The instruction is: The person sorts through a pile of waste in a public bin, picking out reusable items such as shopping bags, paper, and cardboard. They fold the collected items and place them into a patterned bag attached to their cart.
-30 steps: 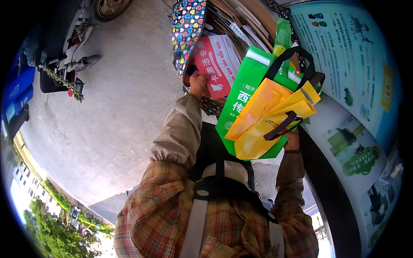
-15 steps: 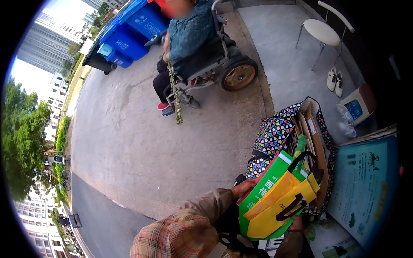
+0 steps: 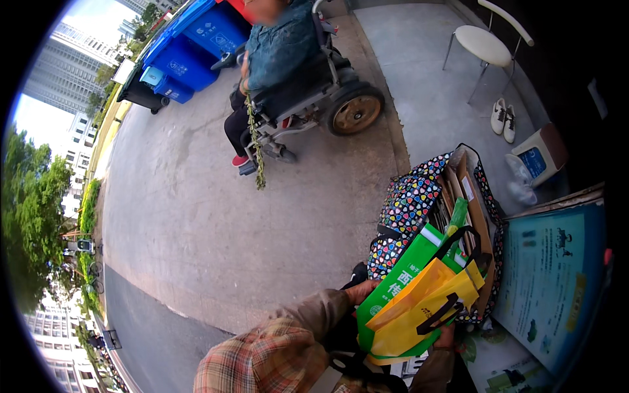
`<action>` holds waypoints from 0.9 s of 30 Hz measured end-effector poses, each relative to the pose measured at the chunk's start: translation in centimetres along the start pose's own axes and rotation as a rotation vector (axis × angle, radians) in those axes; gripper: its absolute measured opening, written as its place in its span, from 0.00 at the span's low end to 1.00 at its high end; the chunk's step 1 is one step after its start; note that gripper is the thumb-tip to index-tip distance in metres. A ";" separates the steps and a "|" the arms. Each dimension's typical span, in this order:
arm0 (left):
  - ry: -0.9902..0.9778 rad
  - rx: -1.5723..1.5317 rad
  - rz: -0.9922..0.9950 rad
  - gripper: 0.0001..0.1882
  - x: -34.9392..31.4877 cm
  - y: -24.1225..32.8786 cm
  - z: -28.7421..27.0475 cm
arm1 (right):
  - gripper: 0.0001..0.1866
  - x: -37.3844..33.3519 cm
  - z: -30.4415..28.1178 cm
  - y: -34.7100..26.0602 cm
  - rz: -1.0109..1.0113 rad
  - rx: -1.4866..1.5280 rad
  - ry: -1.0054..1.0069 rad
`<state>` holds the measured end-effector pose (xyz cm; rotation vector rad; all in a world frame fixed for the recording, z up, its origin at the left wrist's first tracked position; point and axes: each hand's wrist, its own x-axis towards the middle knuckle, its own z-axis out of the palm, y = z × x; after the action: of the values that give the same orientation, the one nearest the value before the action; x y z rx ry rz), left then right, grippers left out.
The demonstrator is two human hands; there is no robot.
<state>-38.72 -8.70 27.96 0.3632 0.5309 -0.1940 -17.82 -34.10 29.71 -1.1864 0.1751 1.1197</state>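
My left hand [image 3: 362,291] is closed on the left edge of a green shopping bag [image 3: 388,293] with white lettering. A yellow bag [image 3: 426,308] with dark handles lies over the green one. My right hand [image 3: 445,336] holds the lower right side of these bags, its fingers partly hidden behind them. Just beyond stands a large black tote bag [image 3: 411,200] patterned with coloured hearts. It is filled with flattened cardboard [image 3: 473,196], and the upper part of the green and yellow bags rests against its opening.
A person in a wheelchair [image 3: 308,85] sits ahead, holding a leafy stem [image 3: 257,147]. Blue bins [image 3: 180,59] stand at the far left. To the right are a white chair [image 3: 483,44], shoes [image 3: 503,120], a white-and-brown container [image 3: 540,157] and a blue-green board [image 3: 550,281].
The whole view has shifted slightly. Both hands still hold the bags, which have tilted a little, and the red edge by my left hand no longer shows.
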 end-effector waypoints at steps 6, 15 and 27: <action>0.042 0.054 -0.069 0.33 -1.1 4.4 4.5 | 0.28 -1.7 -0.9 1.3 0.031 0.036 0.110; 0.030 0.391 -0.147 0.20 5.1 0.6 6.5 | 0.26 -9.6 -3.5 1.0 0.019 -0.104 0.246; 0.158 2.451 0.267 0.16 17.4 0.9 -7.3 | 0.28 -14.0 -5.2 -1.6 -0.322 -0.232 0.610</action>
<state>-27.08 -6.57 13.18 2.8216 0.1023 -0.4866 -21.24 -46.58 37.43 -1.6766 0.3125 0.4808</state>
